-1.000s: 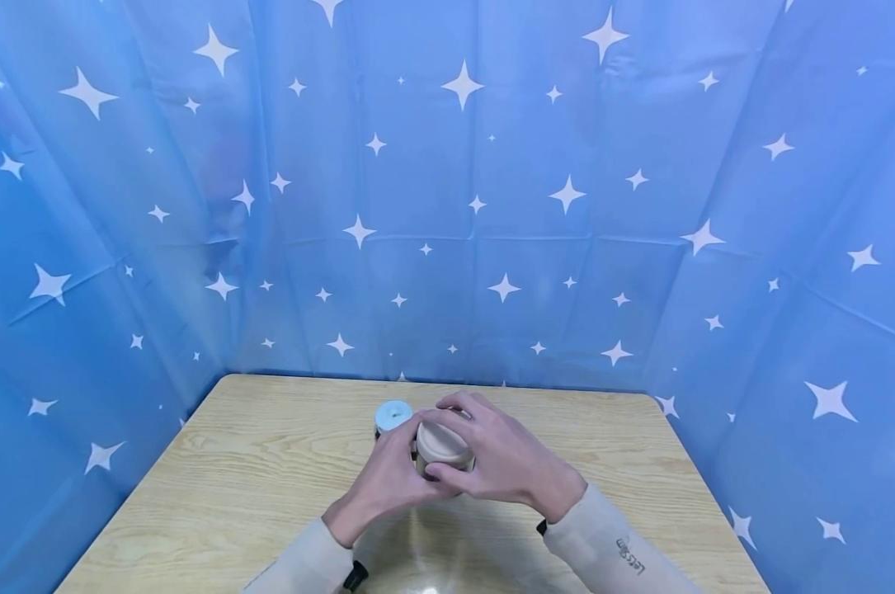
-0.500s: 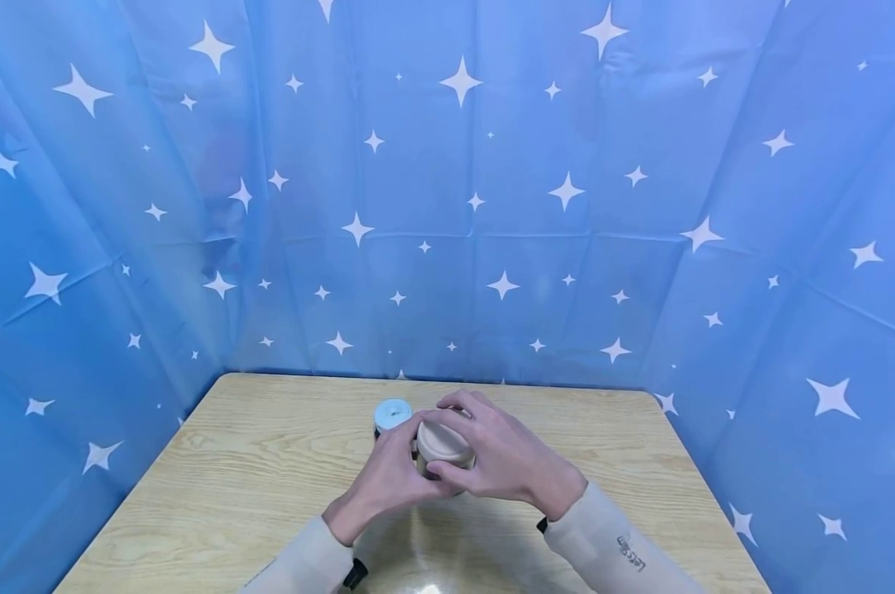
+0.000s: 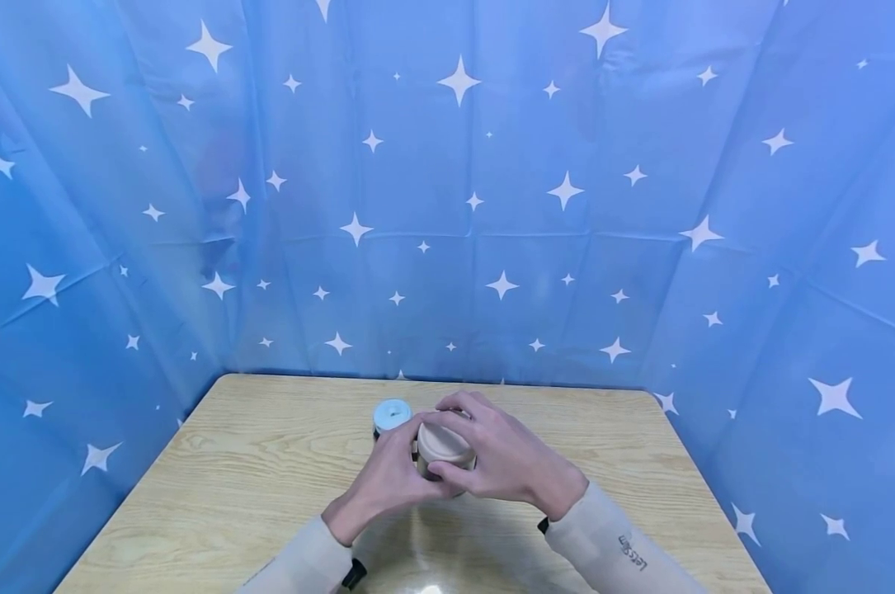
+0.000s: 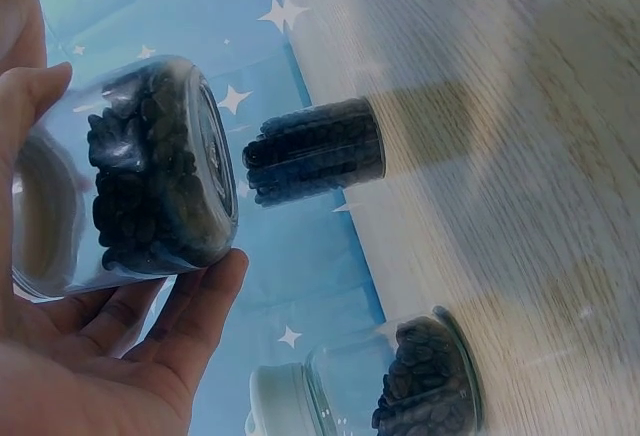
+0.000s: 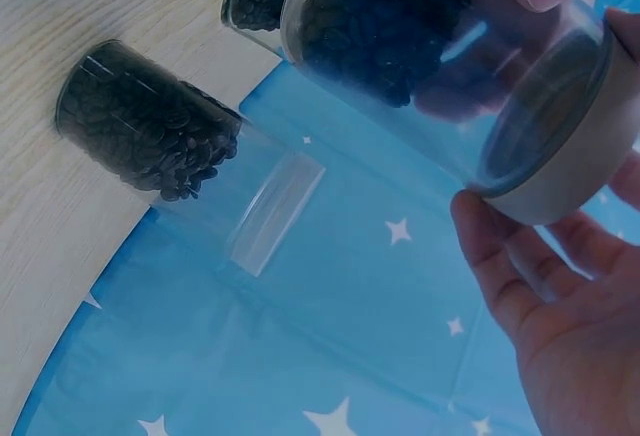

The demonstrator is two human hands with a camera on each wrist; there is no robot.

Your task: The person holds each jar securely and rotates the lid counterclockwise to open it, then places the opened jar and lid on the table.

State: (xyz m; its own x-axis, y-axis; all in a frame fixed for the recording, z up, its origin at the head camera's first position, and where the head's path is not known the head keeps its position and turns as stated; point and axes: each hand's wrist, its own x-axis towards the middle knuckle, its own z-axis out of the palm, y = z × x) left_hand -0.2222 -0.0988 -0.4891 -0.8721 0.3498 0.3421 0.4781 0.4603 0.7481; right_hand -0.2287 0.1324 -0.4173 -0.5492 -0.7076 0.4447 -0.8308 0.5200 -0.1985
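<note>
My left hand (image 3: 393,480) grips a clear jar (image 4: 165,171) round its body. My right hand (image 3: 508,458) curls over its beige lid (image 3: 444,446), fingers and thumb round the rim. Dark beans that look like coffee beans (image 5: 385,21) fill the lower part of the jar. Curtain shows between the jar's base and the table in the left wrist view. In the head view both hands hide most of the jar's body.
Just behind my left hand, a bean jar with a pale blue lid (image 3: 392,413) stands on the wooden table (image 3: 269,462). The left wrist view shows another bean jar (image 4: 320,151) standing near it. A blue star-patterned curtain (image 3: 447,190) surrounds the table's far sides.
</note>
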